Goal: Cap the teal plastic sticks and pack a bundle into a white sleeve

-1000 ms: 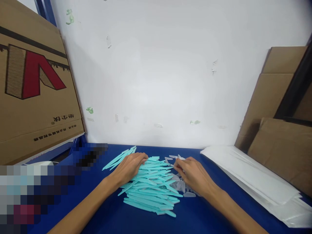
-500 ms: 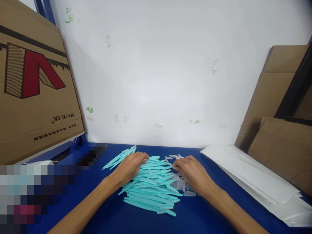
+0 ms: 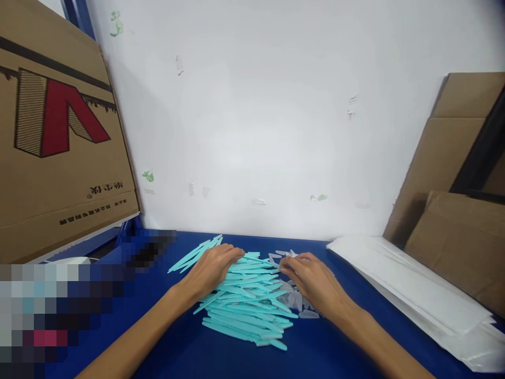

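In the head view, a pile of turquoise eyebrow razors lies on the blue table. My left hand is closed at the pile's upper left, pinching the end of one razor that points to the right. Opposite it, my right hand is closed in a pinch at a clear plastic cap, by that razor's tip. Whether cap and razor touch is too small to tell. More clear caps lie heaped beneath and beside my right hand.
A smaller group of turquoise razors lies at the back left. White plastic sheets or bags rest along the right side. Cardboard stands at left and right; a white wall closes the back. The lower left is pixelated.
The whole view has shifted slightly, so everything sits a little further right. My hands keep nearly the same pose, still facing each other across the razor.
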Available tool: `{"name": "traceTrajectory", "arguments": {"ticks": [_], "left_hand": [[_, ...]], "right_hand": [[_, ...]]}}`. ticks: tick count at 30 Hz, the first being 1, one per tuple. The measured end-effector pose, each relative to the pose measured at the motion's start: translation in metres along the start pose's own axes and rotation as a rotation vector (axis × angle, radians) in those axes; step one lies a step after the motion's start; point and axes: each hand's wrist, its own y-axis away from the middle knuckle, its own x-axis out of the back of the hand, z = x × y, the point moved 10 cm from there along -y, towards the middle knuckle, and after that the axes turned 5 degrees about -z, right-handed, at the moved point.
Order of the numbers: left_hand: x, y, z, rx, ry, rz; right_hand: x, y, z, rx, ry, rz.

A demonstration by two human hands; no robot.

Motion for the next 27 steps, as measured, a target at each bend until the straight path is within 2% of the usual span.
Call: {"name": "traceTrajectory", "arguments": {"ticks": [6,15,21,24,27], "left_hand": [[-0.004,0.001,0.006,-0.023,0.047,0.007],[0.002,0.002,0.004,0.065,0.287,0.082],[0.001,-0.001,0.001,0.062,0.167,0.001],[0.003,-0.002,-0.012,0.109,0.060,-0.023],[0.010,0.004,-0.047,0.307,-0.077,-0.030]], "right_hand": [[-0.004,0.002,-0.004,0.038,-0.051,0.035],[0.015,0.007,-0.014,0.080,-0.074,0.146],[0.016,0.005,-0.019,0.057,-0.098,0.174],[0.013,0.003,-0.016,-0.001,-0.053,0.158],[0.015,0.004,-0.001,-0.107,0.027,0.148]]}}
